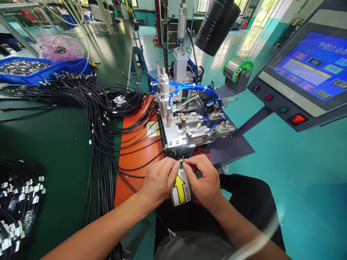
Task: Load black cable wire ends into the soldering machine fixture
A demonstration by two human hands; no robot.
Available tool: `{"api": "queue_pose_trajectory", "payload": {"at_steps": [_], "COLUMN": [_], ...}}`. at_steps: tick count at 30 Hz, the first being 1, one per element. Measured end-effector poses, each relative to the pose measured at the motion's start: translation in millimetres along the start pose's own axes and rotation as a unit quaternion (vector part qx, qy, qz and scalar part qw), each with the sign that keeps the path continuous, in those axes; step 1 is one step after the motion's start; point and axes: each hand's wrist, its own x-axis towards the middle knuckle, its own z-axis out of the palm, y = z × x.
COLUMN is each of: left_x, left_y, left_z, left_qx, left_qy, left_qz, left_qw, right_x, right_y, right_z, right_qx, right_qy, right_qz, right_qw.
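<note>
At the front edge of a metal machine [173,135], my left hand [159,179] and my right hand [204,178] meet with thumbs and forefingers pinched. Between the fingertips is a small dark piece [181,165] with thin wire ends above it; its details are too small to make out. Just below the fingertips lies a white label with a yellow arrow [180,188]. Black cables [135,167] run across an orange mat [128,184] to the left of my left hand.
A large bundle of black cables [100,162] hangs over the green table [62,144]. Blue bins [35,74] of small metal parts stand far left. At right are a solder spool [234,70] and a control screen [311,68].
</note>
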Motion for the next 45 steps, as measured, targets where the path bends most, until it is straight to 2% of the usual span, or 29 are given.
{"api": "queue_pose_trajectory", "payload": {"at_steps": [10,13,16,21,26,29,34,42,45], "left_x": [0.1,-0.6,-1.4,-2.3,-3.4,-4.0,-3.9,-2.3,-2.1], "left_y": [2.1,0.9,0.0,-0.3,-3.5,-5.6,-5.9,-2.5,-2.6], "left_z": [-1.6,-0.8,-0.2,0.6,4.4,6.3,5.9,4.0,4.0], "left_qx": [-0.020,-0.023,-0.022,-0.012,0.000,0.002,0.004,0.015,0.018], "left_qy": [-0.001,-0.003,-0.004,-0.001,0.009,0.009,0.004,0.009,0.009], "left_qz": [-0.006,0.000,0.002,0.016,0.035,0.043,0.048,0.065,0.068], "left_qw": [1.000,1.000,1.000,1.000,0.999,0.999,0.999,0.998,0.997], "right_x": [-6.1,-6.5,-5.6,-0.7,6.1,10.2,15.5,20.2,21.0], "right_y": [-0.9,-1.0,0.8,6.2,8.2,8.3,10.7,13.3,15.2], "right_z": [11.0,11.3,8.3,1.0,-7.9,-13.1,-16.4,-14.5,-13.0], "right_qx": [0.026,0.043,0.091,0.246,0.334,0.339,0.327,0.295,0.301], "right_qy": [0.045,0.044,0.023,-0.051,-0.101,-0.128,-0.148,-0.158,-0.160], "right_qz": [0.037,0.054,0.100,0.217,0.278,0.285,0.277,0.269,0.275], "right_qw": [0.998,0.997,0.991,0.943,0.895,0.887,0.891,0.903,0.899]}}
